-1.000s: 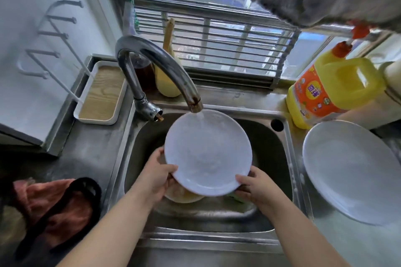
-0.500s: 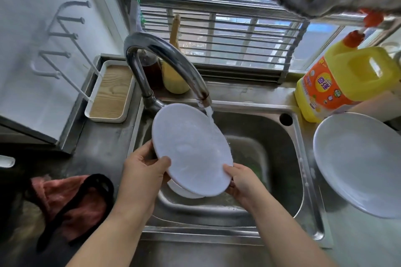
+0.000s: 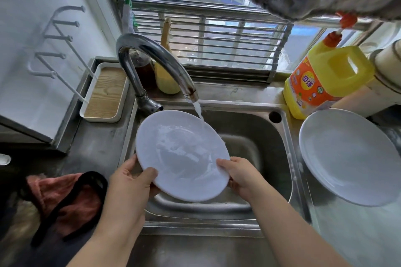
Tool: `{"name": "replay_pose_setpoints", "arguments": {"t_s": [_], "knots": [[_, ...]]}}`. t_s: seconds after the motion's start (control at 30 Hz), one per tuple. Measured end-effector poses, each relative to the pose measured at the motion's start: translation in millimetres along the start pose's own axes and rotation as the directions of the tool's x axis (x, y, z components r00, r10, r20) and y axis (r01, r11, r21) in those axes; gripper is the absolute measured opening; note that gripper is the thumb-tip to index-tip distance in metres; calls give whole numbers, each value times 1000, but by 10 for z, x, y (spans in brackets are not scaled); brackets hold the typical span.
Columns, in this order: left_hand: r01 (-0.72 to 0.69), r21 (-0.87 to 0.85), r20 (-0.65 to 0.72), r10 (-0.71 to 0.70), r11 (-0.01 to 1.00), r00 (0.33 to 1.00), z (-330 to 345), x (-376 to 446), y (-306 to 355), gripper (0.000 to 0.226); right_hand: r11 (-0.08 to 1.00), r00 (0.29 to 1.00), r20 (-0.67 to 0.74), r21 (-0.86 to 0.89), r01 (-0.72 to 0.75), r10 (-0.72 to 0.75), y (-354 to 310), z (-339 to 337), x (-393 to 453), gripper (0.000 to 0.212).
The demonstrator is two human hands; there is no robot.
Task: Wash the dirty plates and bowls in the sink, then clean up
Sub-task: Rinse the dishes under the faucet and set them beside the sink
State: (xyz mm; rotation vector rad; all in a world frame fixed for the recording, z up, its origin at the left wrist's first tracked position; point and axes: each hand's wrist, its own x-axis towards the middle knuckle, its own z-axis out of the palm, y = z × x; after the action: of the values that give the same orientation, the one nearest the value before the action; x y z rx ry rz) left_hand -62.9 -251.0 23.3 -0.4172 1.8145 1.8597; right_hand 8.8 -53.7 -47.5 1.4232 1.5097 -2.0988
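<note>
Setting: stainless-steel counter beneath a barred window, with high-rise blocks seen through the glass.
Sink: a steel sink is set into the counter; its curved faucet is seen running, a thin stream of water falling onto the upper right rim of a plate.
Plate in hand: a white plate is held tilted over the basin, wet film visible on its face.
Left hand: the left hand is clamped on the plate's lower left edge, thumb laid on the face, fingers hidden beneath.
Right hand: the right hand is closed on the lower right rim, fingertips curled over the edge.
Second plate: another white plate is rested on the counter right of the sink, well apart from the held one.
Detergent: a yellow detergent jug with an orange pump is stood at the sink's back right corner, just behind the second plate.
Left of sink: a white tray with a wooden base is placed against the wall; a red cloth with a black strap is laid nearer the front edge.
Behind faucet: a dark bottle and a yellow bottle are stood on the sill.
</note>
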Motion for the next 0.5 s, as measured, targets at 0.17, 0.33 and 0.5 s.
{"name": "replay_pose_setpoints", "arguments": {"t_s": [0.17, 0.33, 0.5], "knots": [[55, 48, 28, -56, 997, 998, -206, 233, 151, 33, 997, 997, 78, 83, 5, -12, -153, 139, 208, 32], [60, -76, -29, -63, 995, 998, -5, 338, -134, 32, 988, 984, -128, 76, 133, -123, -66, 326, 268, 27], [79, -88, 59, -74, 993, 995, 116, 264, -359, 39, 968, 985, 3, 181, 171, -174, 112, 135, 199, 33]]}}
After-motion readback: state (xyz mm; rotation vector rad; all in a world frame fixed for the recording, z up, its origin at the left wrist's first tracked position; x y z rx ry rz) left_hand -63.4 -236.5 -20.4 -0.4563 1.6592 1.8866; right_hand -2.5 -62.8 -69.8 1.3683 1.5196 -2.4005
